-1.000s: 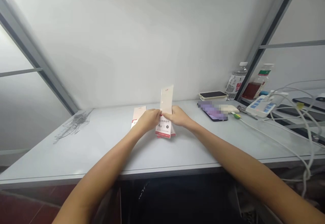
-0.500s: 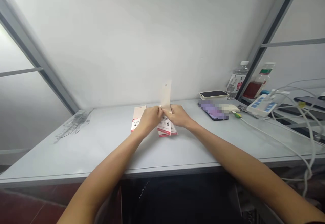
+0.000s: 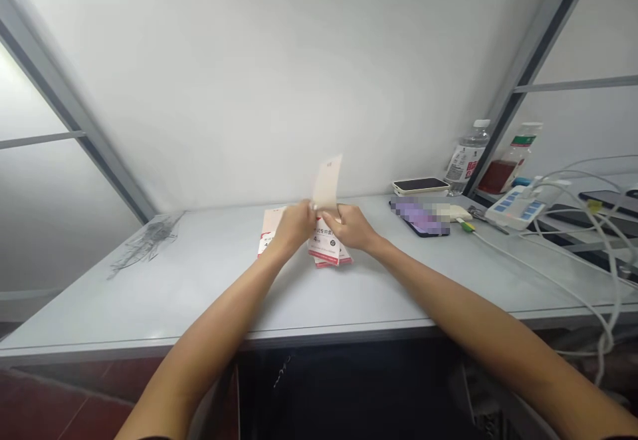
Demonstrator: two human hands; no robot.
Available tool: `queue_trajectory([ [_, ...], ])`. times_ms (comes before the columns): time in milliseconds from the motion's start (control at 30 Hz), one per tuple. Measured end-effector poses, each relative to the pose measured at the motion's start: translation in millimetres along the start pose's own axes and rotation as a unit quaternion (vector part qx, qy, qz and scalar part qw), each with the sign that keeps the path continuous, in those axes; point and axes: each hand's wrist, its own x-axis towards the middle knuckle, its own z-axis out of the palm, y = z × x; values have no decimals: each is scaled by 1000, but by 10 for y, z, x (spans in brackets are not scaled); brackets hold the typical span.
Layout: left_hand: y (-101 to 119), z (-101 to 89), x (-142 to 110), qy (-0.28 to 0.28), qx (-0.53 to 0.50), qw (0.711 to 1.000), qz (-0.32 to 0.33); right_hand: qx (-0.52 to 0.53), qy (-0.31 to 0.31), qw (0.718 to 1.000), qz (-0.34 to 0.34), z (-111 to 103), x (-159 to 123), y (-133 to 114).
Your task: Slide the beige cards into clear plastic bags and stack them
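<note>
My left hand point(image 3: 295, 224) and my right hand point(image 3: 351, 227) meet over the middle of a pale grey table point(image 3: 164, 307). Between their fingertips stands a cream paper card point(image 3: 326, 184), tilted slightly, its lower edge hidden by my fingers. Under my hands lies a small stack of white packets with red borders point(image 3: 323, 247), printed with Chinese text and a large 4. Another similar packet point(image 3: 269, 230) lies flat just beyond my left hand, partly hidden by it.
A smartphone with a blurred area point(image 3: 421, 217) and a dark phone-like device point(image 3: 421, 185) lie to the right. Behind them stand a water bottle point(image 3: 467, 155) and a bottle of red liquid point(image 3: 506, 164). A power strip point(image 3: 513, 207) and white cables point(image 3: 588, 260) sit at far right; crumpled clear plastic point(image 3: 147, 246) lies at left.
The cream card now leans more to the right, and the packet stack has shifted slightly right. My left hand has drawn back a little from my right hand.
</note>
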Motion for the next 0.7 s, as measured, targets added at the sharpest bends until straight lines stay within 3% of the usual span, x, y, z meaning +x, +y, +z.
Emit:
queue_trajectory([
  [100,-212,-112,84,4,-58,996,-69,46,7,999,-9,11,-36,-40],
  [200,-304,-182,84,109,-96,989,-10,69,10,997,20,44,-24,-21],
  [267,-252,-172,35,181,-118,975,57,81,12,996,43,55,7,18],
  [333,-153,-126,-31,211,-120,959,145,95,21,994,57,49,39,58],
  [433,-42,-41,-101,188,-78,950,238,123,36,991,49,20,66,89],
  [600,-93,10,-69,153,-104,974,134,205,17,978,19,-14,60,92],
  [700,-141,-25,-26,82,-197,971,111,255,-4,967,19,-19,58,90],
])
